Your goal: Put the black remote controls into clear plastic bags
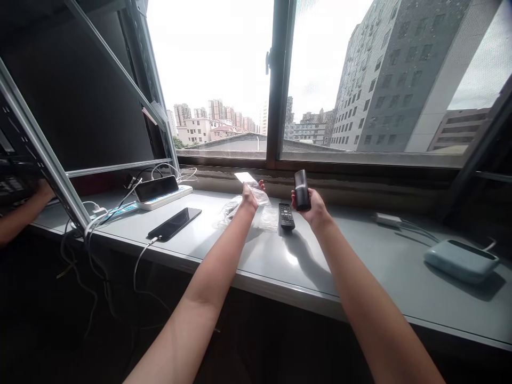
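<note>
My left hand [249, 197] is closed on a white card or folded sheet [245, 178], with clear crinkled plastic [267, 216] bunched at its fingers and spread on the worktop below. In my right hand [317, 208] is a smooth black oblong object [301, 191] with a lighter band across it; the fingers wrap round its lower part and it is held up above the surface. Its exact kind does not show. Between the two hands, a black remote control [287, 216] with rows of buttons lies on the grey worktop [256, 261].
A black phone [175, 224] lies plugged in on the left. Behind it another phone [157, 189] leans on a white power strip [166, 197]. A blue-grey device [461, 260] and a white adapter [388, 219] are at right. Another person's arm [24, 213] shows beyond the metal rack [44, 154].
</note>
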`<state>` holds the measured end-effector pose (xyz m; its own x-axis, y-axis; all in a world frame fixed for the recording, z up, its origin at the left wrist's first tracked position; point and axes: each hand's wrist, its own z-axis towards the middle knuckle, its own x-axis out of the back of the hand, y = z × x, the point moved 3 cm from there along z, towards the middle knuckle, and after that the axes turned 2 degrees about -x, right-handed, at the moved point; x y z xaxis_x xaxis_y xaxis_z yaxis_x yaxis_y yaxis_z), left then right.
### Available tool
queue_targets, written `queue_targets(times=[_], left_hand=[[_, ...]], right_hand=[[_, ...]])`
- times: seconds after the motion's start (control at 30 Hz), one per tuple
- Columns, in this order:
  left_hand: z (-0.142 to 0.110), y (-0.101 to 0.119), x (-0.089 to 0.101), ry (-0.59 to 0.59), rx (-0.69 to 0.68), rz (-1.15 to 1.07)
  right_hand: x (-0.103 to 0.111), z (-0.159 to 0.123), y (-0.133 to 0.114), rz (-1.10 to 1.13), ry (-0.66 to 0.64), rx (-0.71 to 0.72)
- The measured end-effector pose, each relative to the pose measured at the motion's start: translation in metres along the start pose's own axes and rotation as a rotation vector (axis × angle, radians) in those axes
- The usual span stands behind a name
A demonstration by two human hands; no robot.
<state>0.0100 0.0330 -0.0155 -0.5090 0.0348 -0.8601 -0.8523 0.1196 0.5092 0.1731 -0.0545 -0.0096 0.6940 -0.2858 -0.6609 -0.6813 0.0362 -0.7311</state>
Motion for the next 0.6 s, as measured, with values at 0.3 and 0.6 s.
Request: queue_targets(times=[0.3,0.6], left_hand=[[0.0005,-0.0010,-0.0002,0.011,-0.007,0.003],[-0.0034,-0.0013,-0.0017,0.023,-0.007,0.024]], right_hand=[[0.0012,0.0016,0.0058,-0.178,0.092,0.122],[-0.0006,-0.0027,0.0017,-0.336,0.140,0.082]])
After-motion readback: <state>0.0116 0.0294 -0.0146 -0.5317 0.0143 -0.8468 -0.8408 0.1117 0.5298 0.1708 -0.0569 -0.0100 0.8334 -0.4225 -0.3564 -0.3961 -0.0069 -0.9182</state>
